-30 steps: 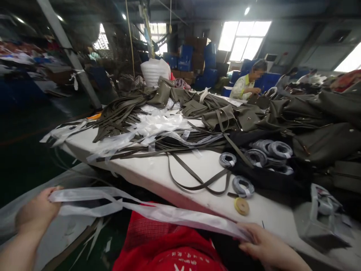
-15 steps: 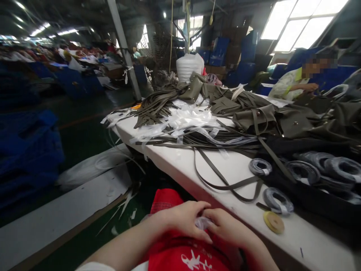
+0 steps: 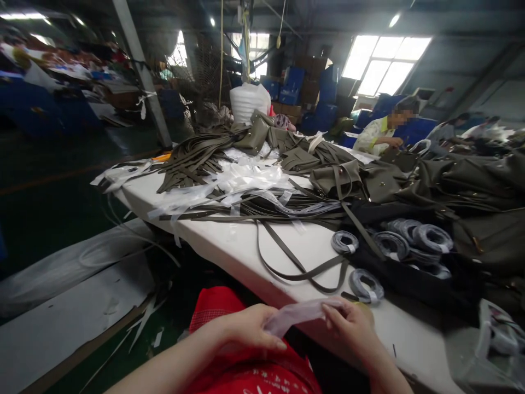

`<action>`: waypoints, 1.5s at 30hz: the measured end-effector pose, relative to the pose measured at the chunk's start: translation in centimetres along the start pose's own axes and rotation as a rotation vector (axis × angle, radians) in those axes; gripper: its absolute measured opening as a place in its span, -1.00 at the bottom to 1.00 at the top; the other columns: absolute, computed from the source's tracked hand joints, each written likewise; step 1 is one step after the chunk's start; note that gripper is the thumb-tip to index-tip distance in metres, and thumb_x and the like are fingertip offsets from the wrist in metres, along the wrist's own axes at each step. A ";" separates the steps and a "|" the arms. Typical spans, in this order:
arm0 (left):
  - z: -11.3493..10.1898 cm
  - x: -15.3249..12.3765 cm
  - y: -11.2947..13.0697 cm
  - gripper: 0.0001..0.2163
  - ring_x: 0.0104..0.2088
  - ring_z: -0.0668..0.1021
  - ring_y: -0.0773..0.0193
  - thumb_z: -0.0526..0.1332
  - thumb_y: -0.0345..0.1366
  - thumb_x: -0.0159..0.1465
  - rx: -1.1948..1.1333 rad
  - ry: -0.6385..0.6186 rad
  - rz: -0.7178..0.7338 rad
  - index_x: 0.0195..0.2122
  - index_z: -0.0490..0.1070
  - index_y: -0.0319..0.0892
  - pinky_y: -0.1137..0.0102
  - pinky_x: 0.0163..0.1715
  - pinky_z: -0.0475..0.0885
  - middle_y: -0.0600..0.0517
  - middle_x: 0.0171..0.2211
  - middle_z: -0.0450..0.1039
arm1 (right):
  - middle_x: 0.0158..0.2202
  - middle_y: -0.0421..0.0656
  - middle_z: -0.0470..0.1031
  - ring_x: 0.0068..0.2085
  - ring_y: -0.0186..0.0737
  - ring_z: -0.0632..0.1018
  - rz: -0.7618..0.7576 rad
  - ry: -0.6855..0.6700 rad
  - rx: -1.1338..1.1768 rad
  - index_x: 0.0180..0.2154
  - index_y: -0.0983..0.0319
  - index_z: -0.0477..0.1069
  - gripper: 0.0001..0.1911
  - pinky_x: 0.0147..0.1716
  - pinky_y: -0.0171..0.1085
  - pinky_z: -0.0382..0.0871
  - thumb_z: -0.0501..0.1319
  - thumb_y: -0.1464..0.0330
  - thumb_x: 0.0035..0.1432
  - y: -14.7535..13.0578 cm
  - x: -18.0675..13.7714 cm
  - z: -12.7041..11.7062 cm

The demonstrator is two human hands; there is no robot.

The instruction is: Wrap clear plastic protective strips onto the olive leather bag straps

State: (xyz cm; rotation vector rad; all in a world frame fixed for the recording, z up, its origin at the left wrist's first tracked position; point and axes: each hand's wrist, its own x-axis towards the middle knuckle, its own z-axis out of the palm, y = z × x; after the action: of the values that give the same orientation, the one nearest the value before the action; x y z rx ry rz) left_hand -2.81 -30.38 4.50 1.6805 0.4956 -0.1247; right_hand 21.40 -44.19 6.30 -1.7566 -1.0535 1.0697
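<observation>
Between my two hands a pale, see-through plastic strip [image 3: 298, 315] is stretched above my red apron [image 3: 217, 309]. My left hand [image 3: 259, 328] grips its lower left end. The upper right end is pinched between the thumb and fingers of my right hand [image 3: 349, 324]. Right behind that hand a yellowish tape roll [image 3: 366, 312] is mostly hidden. Close by on the white table [image 3: 233, 251] lie a plastic-wrapped coiled strap [image 3: 366, 285] and a loose dark olive strap [image 3: 301, 273].
Several wrapped coils [image 3: 432, 239] rest on black cloth at the right. Olive bags [image 3: 381, 183], bundled straps [image 3: 192, 156] and clear plastic strips [image 3: 254, 175] cover the table's far side. Across it sits a co-worker [image 3: 375, 137]. A grey post [image 3: 141, 76] stands at the left.
My hands have moved apart, the right one toward the right, and the crumpled plastic between them is now drawn out into a strip. The view has turned to the right.
</observation>
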 end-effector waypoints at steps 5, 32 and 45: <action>2.2 2.4 1.4 -0.48 -0.54 0.49 0.31 0.17 0.21 0.21 -0.322 0.100 0.076 -0.19 0.42 -0.23 0.44 -0.52 0.37 -0.01 -0.40 0.50 | -0.58 -0.22 0.44 -0.53 -0.27 0.40 -0.052 -0.038 0.073 -0.41 0.27 0.50 -0.56 -0.52 -0.30 0.23 0.26 0.00 0.16 -1.7 1.6 2.9; 2.5 3.3 2.3 -0.37 -0.70 0.44 0.35 0.07 0.12 0.37 -0.300 0.354 0.191 0.37 0.13 -0.09 0.51 -0.70 0.35 0.12 -0.57 0.41 | -0.48 -0.12 0.58 -0.42 -0.18 0.49 -0.166 0.137 0.122 -0.41 0.26 0.58 -0.57 -0.40 -0.27 0.33 0.28 0.01 0.16 -2.9 0.9 3.7; 2.5 5.8 1.2 -0.36 -0.54 0.49 0.23 0.13 0.31 0.21 -0.274 0.325 0.153 -0.32 0.55 -0.28 0.39 -0.47 0.38 -0.02 -0.57 0.45 | -0.09 0.06 0.54 -0.04 0.05 0.52 -0.312 0.676 -0.532 -0.09 0.24 0.52 -0.63 0.01 -0.01 0.39 0.17 0.11 0.29 1.9 -3.2 -0.3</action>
State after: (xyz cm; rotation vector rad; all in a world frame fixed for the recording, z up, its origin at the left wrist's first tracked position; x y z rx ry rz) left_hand 3.35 -31.46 3.13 1.4666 0.5950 0.3207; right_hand 21.16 -47.83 5.51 -2.0473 -1.1625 -0.0379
